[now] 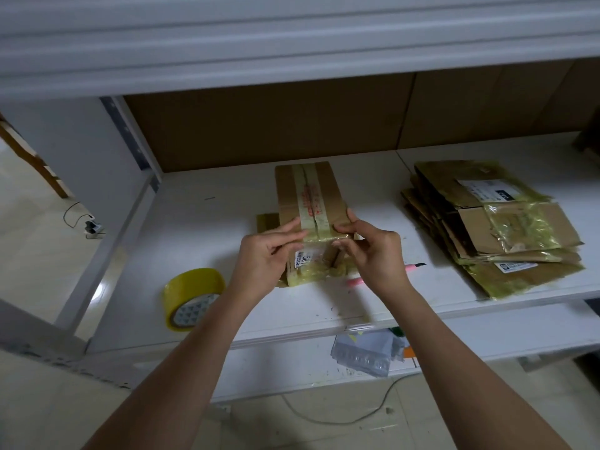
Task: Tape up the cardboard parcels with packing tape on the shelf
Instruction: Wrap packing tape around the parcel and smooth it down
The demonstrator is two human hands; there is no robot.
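The white shelf (pixel 207 222) is carrying a taped cardboard parcel (pixel 311 203), lying under the fingers (pixel 293 226) and reaching away from them. A yellow roll of packing tape (pixel 191 295) is sitting on its side to the near left of the fingers. A pink cutter (pixel 414 265) is lying just right of them. Farther right, well apart, a stack of flattened cardboard boxes (pixel 493 228) is resting.

White metal shelving (pixel 357 306) with brown backing board (pixel 276 125), pale tiled floor (pixel 29 254), trailing cable (pixel 341 417) below.
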